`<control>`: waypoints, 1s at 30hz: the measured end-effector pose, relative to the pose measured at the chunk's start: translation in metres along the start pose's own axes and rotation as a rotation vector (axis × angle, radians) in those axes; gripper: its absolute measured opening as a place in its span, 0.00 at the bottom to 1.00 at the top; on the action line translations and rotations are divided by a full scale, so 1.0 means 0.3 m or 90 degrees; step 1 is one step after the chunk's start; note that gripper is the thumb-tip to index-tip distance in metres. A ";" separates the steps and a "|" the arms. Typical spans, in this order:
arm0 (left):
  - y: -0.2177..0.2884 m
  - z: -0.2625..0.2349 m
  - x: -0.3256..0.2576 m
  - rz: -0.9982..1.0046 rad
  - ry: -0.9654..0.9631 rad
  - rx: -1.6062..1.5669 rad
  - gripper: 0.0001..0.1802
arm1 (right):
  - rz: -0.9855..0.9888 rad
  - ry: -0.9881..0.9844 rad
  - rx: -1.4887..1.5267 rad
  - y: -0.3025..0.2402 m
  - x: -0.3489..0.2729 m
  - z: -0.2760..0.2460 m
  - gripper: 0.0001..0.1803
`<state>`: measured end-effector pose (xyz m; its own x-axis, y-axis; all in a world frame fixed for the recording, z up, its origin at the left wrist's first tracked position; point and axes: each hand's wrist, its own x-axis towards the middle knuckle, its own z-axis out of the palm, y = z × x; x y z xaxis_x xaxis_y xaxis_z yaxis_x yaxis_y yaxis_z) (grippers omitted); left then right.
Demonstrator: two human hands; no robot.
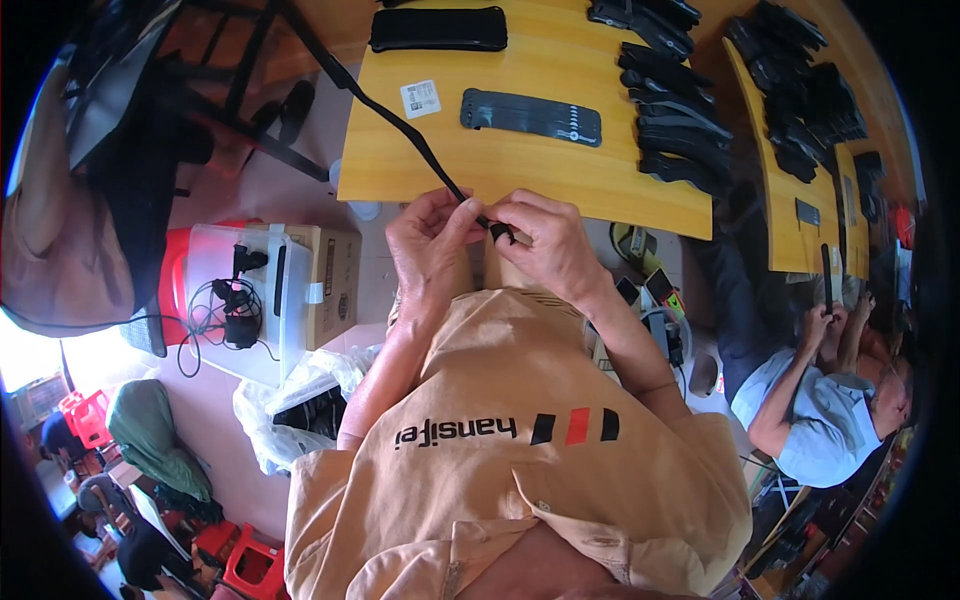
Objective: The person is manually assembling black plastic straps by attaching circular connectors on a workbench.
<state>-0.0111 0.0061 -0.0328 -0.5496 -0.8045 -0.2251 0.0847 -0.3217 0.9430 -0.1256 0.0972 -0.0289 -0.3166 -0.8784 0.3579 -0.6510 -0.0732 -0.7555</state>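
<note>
My left hand [428,243] and my right hand [545,240] meet at the near edge of a yellow wooden table [400,165]. Both pinch the end of a long black strap [400,125], which runs from my fingers up and to the left across the table. A small black end piece [500,232] shows between my fingertips. Just beyond my hands a flat grey strap piece [530,117] lies on the table, with a small white label [420,98] to its left. A black pouch [438,29] lies farther back.
A pile of black straps [670,110] fills the table's right side. A clear plastic bin [240,300] with cables and a cardboard box [335,285] stand to my left, a plastic bag [300,400] below. Another person [810,400] works at a second table [790,170] on the right.
</note>
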 end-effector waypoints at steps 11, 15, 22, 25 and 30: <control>-0.033 0.009 -0.003 -0.026 0.004 -0.069 0.12 | 0.088 0.076 0.020 -0.007 0.005 0.031 0.10; -0.101 -0.011 0.001 -0.088 -0.011 -0.184 0.09 | 0.115 0.095 0.019 0.009 -0.002 0.060 0.10; -0.125 -0.027 -0.011 -0.093 0.001 -0.116 0.09 | 0.134 0.092 -0.025 0.022 -0.020 0.104 0.05; -0.126 -0.023 -0.011 -0.069 0.010 -0.095 0.09 | 0.067 0.110 -0.090 0.026 -0.015 0.116 0.10; -0.142 -0.026 -0.010 -0.025 0.027 -0.066 0.09 | 0.056 0.112 -0.134 0.028 -0.012 0.139 0.12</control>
<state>-0.0067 0.0183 -0.0741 -0.5187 -0.8098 -0.2741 0.1500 -0.4018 0.9034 -0.1011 0.0799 -0.0593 -0.4816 -0.7800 0.3996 -0.7385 0.1157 -0.6642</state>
